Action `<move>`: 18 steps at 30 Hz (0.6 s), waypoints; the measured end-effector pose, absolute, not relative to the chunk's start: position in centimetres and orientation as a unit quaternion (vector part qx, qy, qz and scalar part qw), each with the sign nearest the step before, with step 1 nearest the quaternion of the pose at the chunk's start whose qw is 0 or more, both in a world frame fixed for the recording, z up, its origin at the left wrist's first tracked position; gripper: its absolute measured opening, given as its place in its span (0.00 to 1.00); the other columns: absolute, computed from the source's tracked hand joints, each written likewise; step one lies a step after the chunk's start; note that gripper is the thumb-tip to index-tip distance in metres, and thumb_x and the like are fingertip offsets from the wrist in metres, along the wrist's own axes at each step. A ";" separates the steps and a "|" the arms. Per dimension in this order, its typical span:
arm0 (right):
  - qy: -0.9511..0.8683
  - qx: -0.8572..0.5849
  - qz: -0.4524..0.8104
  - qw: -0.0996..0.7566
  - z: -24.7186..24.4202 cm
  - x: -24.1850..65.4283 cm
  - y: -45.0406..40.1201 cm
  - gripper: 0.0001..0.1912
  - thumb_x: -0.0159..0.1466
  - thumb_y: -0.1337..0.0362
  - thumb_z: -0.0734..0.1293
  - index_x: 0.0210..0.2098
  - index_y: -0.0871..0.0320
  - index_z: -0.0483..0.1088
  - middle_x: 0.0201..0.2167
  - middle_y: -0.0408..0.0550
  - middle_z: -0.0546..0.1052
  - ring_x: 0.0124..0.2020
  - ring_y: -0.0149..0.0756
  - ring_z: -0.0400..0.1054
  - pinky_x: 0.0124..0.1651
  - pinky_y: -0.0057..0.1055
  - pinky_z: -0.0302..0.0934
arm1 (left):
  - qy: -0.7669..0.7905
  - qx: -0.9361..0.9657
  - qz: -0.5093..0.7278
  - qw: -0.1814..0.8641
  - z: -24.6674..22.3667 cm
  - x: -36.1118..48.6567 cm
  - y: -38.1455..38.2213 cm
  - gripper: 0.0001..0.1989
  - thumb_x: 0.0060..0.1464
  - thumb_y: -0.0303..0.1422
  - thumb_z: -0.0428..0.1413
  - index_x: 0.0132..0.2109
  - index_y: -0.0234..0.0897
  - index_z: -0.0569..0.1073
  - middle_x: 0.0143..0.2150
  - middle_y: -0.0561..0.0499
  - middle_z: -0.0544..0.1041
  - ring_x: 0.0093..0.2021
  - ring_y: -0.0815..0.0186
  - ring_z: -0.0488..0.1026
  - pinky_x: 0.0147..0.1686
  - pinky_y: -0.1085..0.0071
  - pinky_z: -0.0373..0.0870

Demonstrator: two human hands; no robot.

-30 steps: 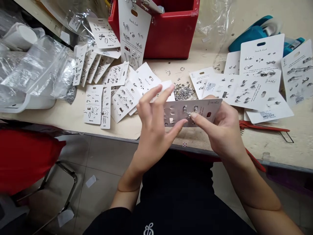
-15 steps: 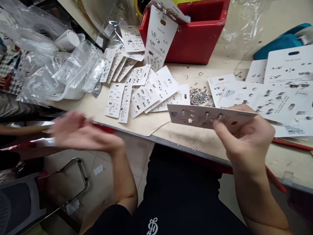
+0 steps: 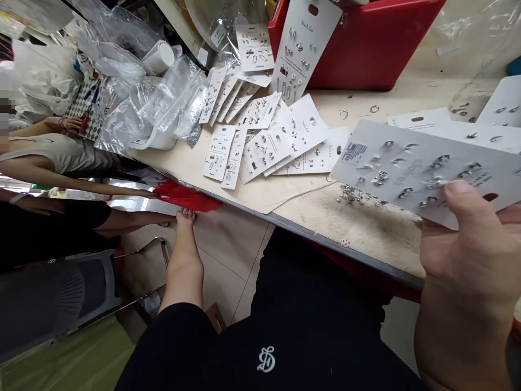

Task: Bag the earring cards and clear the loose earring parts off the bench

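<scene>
My right hand (image 3: pixel 472 250) grips a white card of small metal jewellery (image 3: pixel 411 168), its thumb pressed on the printed face and the fingers behind. The card is tilted above a pile of small metal pieces (image 3: pixel 354 194) and partly covers it. Stretched out low beyond the table's left part, my left hand (image 3: pixel 186 215) has short-looking, slightly spread fingers at the lower edge of a red cloth or bag (image 3: pixel 189 196). Another person's hand (image 3: pixel 148 193) touches that red item's left end. More jewellery cards (image 3: pixel 220 152) lie fanned out on the table (image 3: pixel 301 209).
A red bin (image 3: pixel 362 54) stands at the back with a card leaning on it. Clear plastic bags and a white tub (image 3: pixel 160 138) sit at the table's left end. People and a grey chair (image 3: pixel 89 288) are at the left; more cards (image 3: pixel 504 106) lie at the right.
The view has shifted, showing more of the left side. My left arm has reached forward to the red item, more of which now shows. The held card has turned its face up toward the camera.
</scene>
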State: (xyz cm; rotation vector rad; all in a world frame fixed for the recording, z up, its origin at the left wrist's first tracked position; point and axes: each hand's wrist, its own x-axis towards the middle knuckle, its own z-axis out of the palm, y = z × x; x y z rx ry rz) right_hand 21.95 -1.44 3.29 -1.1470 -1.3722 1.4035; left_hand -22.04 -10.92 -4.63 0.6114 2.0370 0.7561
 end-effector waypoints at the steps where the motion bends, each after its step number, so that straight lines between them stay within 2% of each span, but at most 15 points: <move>1: -0.556 -0.453 0.559 0.416 3.2 22.4 -1.5 0.23 0.53 0.56 0.77 0.49 0.44 0.78 0.46 0.51 0.80 0.56 0.62 0.75 0.43 0.51 0.76 | 0.822 0.242 0.303 0.416 -5.2 -22.7 -10.9 0.21 0.66 0.40 0.58 0.61 0.34 0.70 0.59 0.42 0.73 0.55 0.58 0.75 0.54 0.53 0.77; 4: -0.552 -0.456 0.528 0.457 2.6 24.1 -1.9 0.21 0.57 0.57 0.74 0.51 0.41 0.78 0.48 0.48 0.80 0.59 0.61 0.73 0.45 0.53 0.76 | 0.846 0.226 0.310 0.371 -6.5 -23.8 -10.7 0.21 0.66 0.41 0.58 0.60 0.35 0.71 0.59 0.42 0.73 0.55 0.57 0.75 0.54 0.53 0.77; 8: -0.452 -0.521 0.393 0.608 2.0 25.3 -2.2 0.18 0.61 0.65 0.69 0.48 0.41 0.80 0.51 0.46 0.79 0.66 0.59 0.67 0.52 0.54 0.73 | 0.835 0.252 0.318 0.372 -7.0 -23.8 -10.1 0.21 0.66 0.41 0.58 0.60 0.34 0.71 0.59 0.42 0.74 0.55 0.57 0.75 0.54 0.53 0.77; 12: -0.421 -0.550 0.439 0.572 2.2 25.1 -2.1 0.18 0.65 0.61 0.69 0.53 0.38 0.77 0.57 0.45 0.76 0.70 0.56 0.61 0.58 0.52 0.71 | 0.817 0.275 0.329 0.385 -6.8 -23.4 -9.7 0.20 0.66 0.40 0.58 0.60 0.34 0.71 0.59 0.41 0.74 0.55 0.58 0.75 0.54 0.54 0.77; 18: -0.400 -0.507 0.395 0.653 1.8 24.7 -1.5 0.14 0.57 0.70 0.72 0.39 0.47 0.82 0.47 0.47 0.81 0.61 0.57 0.71 0.60 0.54 0.70 | 0.836 0.187 0.381 0.347 -7.1 -23.5 -9.8 0.20 0.67 0.40 0.58 0.59 0.34 0.71 0.57 0.42 0.75 0.53 0.59 0.76 0.52 0.56 0.78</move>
